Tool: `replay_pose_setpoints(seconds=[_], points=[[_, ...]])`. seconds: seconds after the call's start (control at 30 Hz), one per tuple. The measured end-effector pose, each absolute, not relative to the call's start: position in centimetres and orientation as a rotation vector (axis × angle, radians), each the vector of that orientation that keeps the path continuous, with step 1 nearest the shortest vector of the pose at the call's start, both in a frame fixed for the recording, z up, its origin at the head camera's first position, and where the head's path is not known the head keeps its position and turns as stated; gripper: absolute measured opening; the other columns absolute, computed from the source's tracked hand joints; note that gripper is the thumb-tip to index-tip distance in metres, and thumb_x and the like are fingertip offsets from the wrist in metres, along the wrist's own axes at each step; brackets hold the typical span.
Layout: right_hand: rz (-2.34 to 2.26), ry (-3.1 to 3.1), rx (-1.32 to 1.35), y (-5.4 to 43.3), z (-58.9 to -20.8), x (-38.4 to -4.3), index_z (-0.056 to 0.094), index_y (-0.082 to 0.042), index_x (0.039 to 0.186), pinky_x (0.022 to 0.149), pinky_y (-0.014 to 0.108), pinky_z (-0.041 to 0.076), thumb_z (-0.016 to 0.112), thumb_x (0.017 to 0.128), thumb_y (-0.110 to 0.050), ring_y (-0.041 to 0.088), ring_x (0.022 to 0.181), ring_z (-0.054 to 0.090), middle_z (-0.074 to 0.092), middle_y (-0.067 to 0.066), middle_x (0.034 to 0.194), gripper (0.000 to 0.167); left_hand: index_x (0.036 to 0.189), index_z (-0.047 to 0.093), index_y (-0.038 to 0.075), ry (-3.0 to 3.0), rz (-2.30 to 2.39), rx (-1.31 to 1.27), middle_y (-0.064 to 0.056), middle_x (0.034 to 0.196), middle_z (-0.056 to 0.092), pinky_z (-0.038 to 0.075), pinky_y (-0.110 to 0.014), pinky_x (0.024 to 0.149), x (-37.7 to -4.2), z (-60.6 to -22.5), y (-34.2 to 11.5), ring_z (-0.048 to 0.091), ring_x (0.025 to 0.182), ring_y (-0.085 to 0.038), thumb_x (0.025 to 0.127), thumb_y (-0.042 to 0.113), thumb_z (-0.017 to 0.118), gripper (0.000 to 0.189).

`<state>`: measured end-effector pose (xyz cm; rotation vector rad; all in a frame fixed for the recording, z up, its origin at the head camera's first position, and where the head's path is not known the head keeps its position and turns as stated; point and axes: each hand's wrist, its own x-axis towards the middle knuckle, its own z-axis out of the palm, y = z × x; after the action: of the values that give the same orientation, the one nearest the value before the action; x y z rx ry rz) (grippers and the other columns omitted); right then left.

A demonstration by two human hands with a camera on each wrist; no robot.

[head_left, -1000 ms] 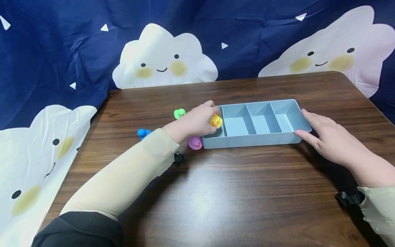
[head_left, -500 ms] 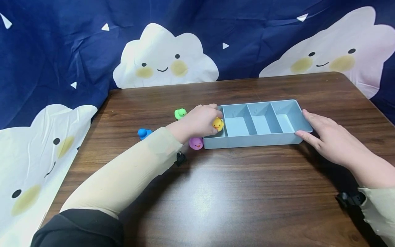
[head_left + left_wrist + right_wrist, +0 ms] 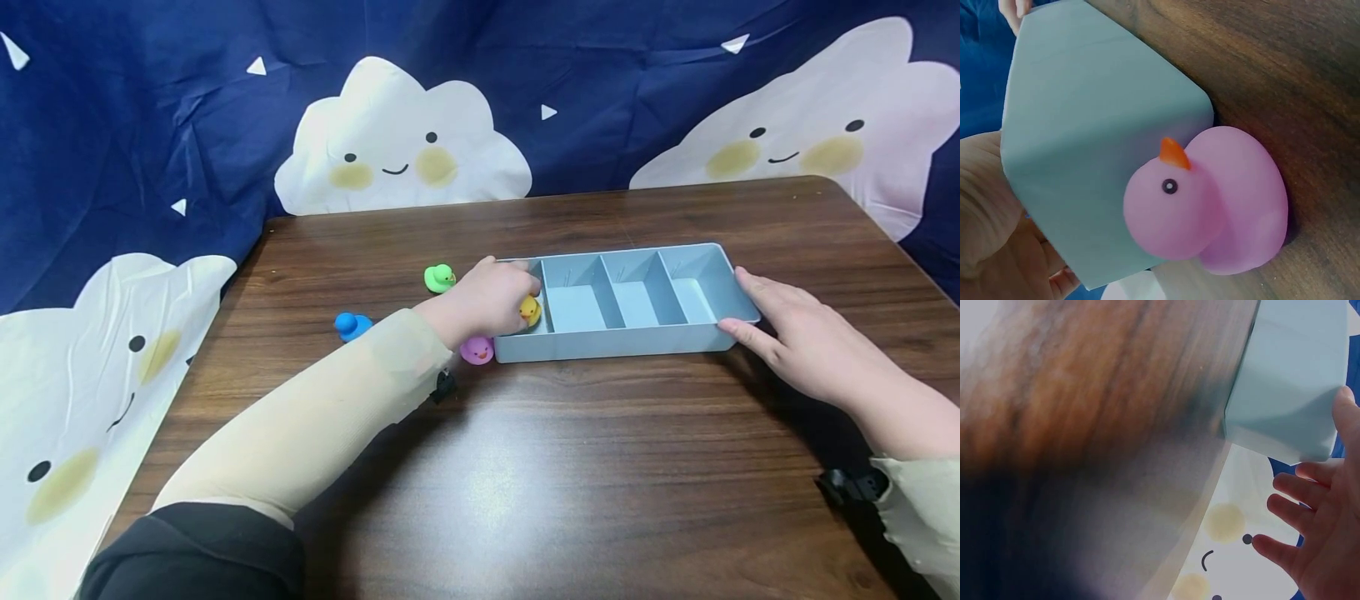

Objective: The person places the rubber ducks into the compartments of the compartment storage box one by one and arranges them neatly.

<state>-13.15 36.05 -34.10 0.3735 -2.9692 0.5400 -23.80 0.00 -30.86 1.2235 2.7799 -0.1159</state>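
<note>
In the head view my left hand (image 3: 491,298) reaches into the leftmost compartment of a pale blue divided box (image 3: 621,342). Its fingers grip a small yellow toy duck (image 3: 530,311), low inside that compartment. A pink toy duck (image 3: 477,350) stands on the table against the box's left end; the left wrist view shows this pink duck (image 3: 1235,206) large beside the box wall (image 3: 1097,106). At the box's right end rests my right hand (image 3: 806,342), its thumb and fingers touching the corner and rim. Its fingers (image 3: 1291,512) look straight and spread in the right wrist view.
A green toy duck (image 3: 439,278) stands behind my left wrist, and a blue toy duck (image 3: 352,326) sits farther left, partly covered by my sleeve. Everything is on a brown wooden table (image 3: 600,467). A dark blue cloth (image 3: 585,50) with clouds hangs behind it.
My left hand has lowered the yellow duck deeper into the leftmost compartment. The right hand has stayed at the box's right end.
</note>
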Motion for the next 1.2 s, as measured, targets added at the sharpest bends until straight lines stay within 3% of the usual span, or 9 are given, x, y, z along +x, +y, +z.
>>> replay_pose_setpoints(seconds=[0.23,0.57,0.7,0.87,1.07,1.2], points=[[0.537,-2.980,0.366,36.0,-34.1,-13.2,0.022,-0.001,0.155,0.109,0.063,0.017,0.056,0.102,-0.035,0.053,0.135,0.028,0.031,0.033,0.150,0.072,0.108,0.070,0.017,2.782,-0.130,1.209,0.006,0.094,0.061,0.038,-0.044,0.092,-23.8,-31.0,0.1,0.049,0.098,-0.011,0.086,0.026,0.072,0.024],[0.538,-2.984,0.353,35.7,-34.1,-13.2,0.021,-0.001,0.155,0.110,0.063,0.016,0.055,0.102,-0.036,0.054,0.135,0.027,0.029,0.033,0.150,0.072,0.114,0.070,0.014,2.789,-0.044,1.226,0.003,0.101,0.058,0.035,-0.036,0.078,-23.4,-30.1,-0.5,0.050,0.096,-0.013,0.083,0.027,0.076,0.034],[0.535,-2.993,0.344,35.7,-33.9,-13.2,0.020,-0.001,0.155,0.110,0.063,0.015,0.055,0.102,-0.037,0.054,0.136,0.026,0.029,0.033,0.151,0.073,0.122,0.068,0.012,2.846,0.115,1.235,0.000,0.108,0.058,0.037,-0.037,0.082,-22.8,-28.5,-1.6,0.054,0.101,-0.015,0.084,0.027,0.077,0.042],[0.524,-2.989,0.332,35.9,-33.9,-13.2,0.022,0.000,0.155,0.110,0.063,0.015,0.055,0.102,-0.037,0.055,0.135,0.026,0.029,0.034,0.150,0.073,0.115,0.071,0.013,2.946,0.280,1.210,-0.001,0.106,0.061,0.039,-0.041,0.087,-22.5,-27.8,-2.6,0.057,0.100,-0.019,0.087,0.023,0.073,0.030],[0.528,-3.003,0.315,36.0,-34.0,-13.2,0.020,0.000,0.155,0.110,0.064,0.015,0.054,0.102,-0.038,0.055,0.135,0.025,0.028,0.035,0.150,0.074,0.109,0.074,0.016,2.916,0.171,1.089,0.002,0.103,0.066,0.034,-0.037,0.083,-23.0,-29.1,-0.8,0.054,0.095,-0.020,0.089,0.033,0.071,0.027],[0.531,-2.996,0.326,35.8,-34.1,-13.3,0.020,-0.001,0.155,0.110,0.063,0.015,0.054,0.102,-0.037,0.055,0.135,0.026,0.029,0.034,0.150,0.073,0.091,0.073,0.017,2.924,0.096,1.001,0.007,0.087,0.067,0.033,-0.035,0.080,-23.1,-29.5,0.2,0.054,0.085,-0.016,0.088,0.035,0.070,0.018]])
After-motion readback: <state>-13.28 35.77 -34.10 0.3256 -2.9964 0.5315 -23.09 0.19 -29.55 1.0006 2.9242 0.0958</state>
